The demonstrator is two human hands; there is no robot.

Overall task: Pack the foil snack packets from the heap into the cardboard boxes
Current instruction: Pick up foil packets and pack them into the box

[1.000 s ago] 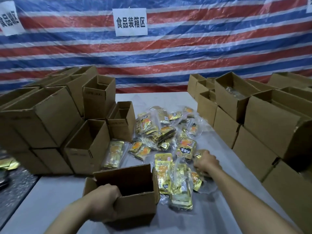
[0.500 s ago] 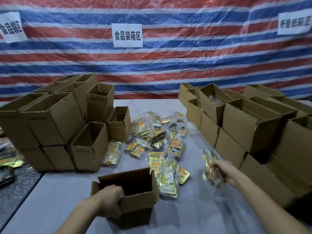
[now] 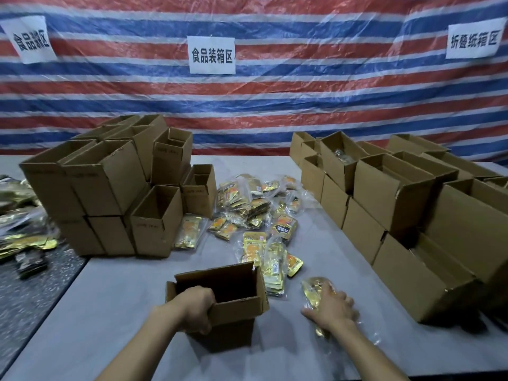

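An open cardboard box (image 3: 242, 306) stands on the grey table near me. My left hand (image 3: 196, 307) grips its near left rim. Just right of the box, my right hand (image 3: 332, 306) lies over a clear bag of gold foil packets (image 3: 312, 291) and holds it against the table. The heap of gold and orange foil snack packets (image 3: 255, 215) spreads across the middle of the table, its nearest packets touching the box's far right corner.
Stacks of open cardboard boxes (image 3: 110, 188) stand at the left, and more boxes (image 3: 398, 204) line the right side. Loose packets (image 3: 24, 240) lie on a dark surface beyond the table's left edge. A striped tarp with paper signs (image 3: 211, 55) hangs behind.
My right hand picked a bag of packets from the heap, swung it right, then brought it down onto the table beside the box. My left hand kept its hold on the box.
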